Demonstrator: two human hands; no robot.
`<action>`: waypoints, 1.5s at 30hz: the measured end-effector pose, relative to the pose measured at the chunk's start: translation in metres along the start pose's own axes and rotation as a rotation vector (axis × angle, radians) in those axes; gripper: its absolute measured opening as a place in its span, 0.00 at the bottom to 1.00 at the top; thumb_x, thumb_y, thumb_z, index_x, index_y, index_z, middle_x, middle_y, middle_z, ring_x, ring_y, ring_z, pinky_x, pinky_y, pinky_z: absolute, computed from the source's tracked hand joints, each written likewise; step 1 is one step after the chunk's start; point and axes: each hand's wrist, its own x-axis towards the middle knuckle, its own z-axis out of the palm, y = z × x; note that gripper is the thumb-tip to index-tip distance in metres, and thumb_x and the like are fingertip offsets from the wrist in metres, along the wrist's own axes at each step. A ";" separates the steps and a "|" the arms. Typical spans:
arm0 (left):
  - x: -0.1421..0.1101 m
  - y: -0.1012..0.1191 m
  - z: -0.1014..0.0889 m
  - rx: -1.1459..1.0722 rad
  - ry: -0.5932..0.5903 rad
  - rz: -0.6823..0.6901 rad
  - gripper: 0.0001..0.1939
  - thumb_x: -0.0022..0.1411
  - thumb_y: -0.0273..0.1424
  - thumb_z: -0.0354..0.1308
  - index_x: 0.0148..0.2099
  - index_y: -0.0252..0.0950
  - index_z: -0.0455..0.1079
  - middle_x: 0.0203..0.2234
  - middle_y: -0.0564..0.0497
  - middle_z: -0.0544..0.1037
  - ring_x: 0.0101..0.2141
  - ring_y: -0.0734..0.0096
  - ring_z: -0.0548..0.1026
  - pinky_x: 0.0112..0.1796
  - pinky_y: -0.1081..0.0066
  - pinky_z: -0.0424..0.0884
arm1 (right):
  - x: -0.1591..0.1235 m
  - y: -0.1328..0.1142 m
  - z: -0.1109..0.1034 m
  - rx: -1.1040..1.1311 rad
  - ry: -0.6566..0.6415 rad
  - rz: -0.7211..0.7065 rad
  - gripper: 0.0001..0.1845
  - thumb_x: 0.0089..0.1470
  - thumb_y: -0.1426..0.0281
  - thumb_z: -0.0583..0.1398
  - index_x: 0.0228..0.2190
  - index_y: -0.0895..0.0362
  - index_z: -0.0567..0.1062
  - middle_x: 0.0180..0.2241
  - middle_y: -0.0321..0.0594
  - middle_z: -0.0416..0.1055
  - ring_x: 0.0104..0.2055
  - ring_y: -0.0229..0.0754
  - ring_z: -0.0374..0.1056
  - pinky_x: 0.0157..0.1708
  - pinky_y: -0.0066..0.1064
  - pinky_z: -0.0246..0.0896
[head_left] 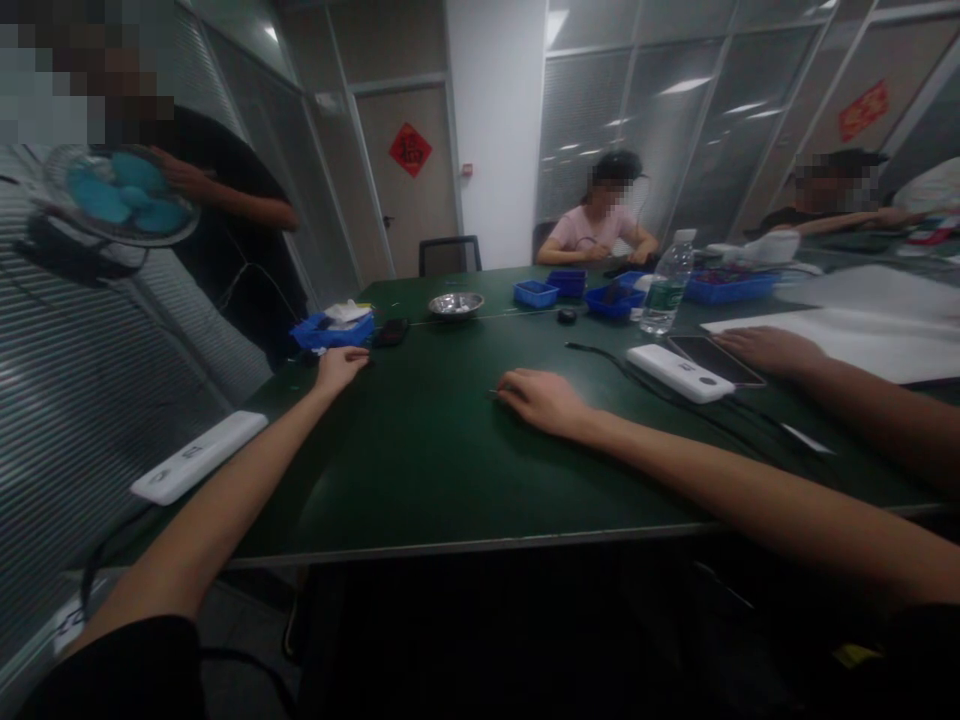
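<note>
My left hand (pixel 341 366) reaches far out to the left part of the green table (pixel 420 450), just in front of a blue tray (pixel 330 330) that holds white paper. Its fingers are bent together, and what they pinch is too small to name. My right hand (pixel 544 400) lies knuckles up near the middle of the table with its fingers curled. A thin small piece shows at its fingertips, but I cannot identify it.
A co-worker's hand (pixel 769 348) rests on a phone (pixel 712 358) beside a white power bank (pixel 679 372) with cables. Another power bank (pixel 199 456) lies front left. Farther back are a metal bowl (pixel 456 304), blue trays (pixel 535 293) and a water bottle (pixel 666 285). A person with a fan (pixel 120 195) stands left; two people sit opposite.
</note>
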 end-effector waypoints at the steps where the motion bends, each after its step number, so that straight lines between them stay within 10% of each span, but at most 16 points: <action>1: 0.001 -0.002 -0.001 -0.013 -0.005 -0.030 0.16 0.61 0.32 0.65 0.50 0.36 0.82 0.44 0.44 0.85 0.47 0.57 0.81 0.52 0.65 0.73 | 0.000 0.000 0.000 -0.002 0.000 -0.001 0.14 0.70 0.61 0.54 0.49 0.52 0.76 0.47 0.44 0.76 0.43 0.45 0.73 0.40 0.34 0.63; 20: -0.007 0.008 -0.006 0.446 -0.049 0.267 0.12 0.66 0.33 0.57 0.45 0.35 0.80 0.41 0.41 0.84 0.42 0.54 0.80 0.47 0.63 0.73 | 0.001 -0.001 -0.001 -0.023 -0.021 -0.006 0.14 0.70 0.61 0.54 0.49 0.53 0.75 0.47 0.43 0.76 0.42 0.45 0.73 0.38 0.32 0.61; 34: -0.011 0.003 -0.003 0.236 0.000 0.283 0.09 0.64 0.35 0.62 0.43 0.36 0.80 0.39 0.44 0.83 0.41 0.55 0.80 0.46 0.62 0.73 | 0.000 -0.001 -0.002 -0.014 -0.026 -0.013 0.15 0.70 0.61 0.53 0.49 0.53 0.75 0.46 0.44 0.76 0.41 0.45 0.72 0.37 0.33 0.62; 45: -0.081 0.114 0.037 -0.246 -0.454 0.626 0.14 0.66 0.42 0.63 0.46 0.37 0.79 0.42 0.48 0.82 0.43 0.63 0.80 0.47 0.64 0.74 | -0.002 -0.003 -0.001 0.024 0.006 -0.156 0.14 0.67 0.60 0.57 0.49 0.53 0.75 0.45 0.43 0.75 0.38 0.42 0.71 0.36 0.32 0.60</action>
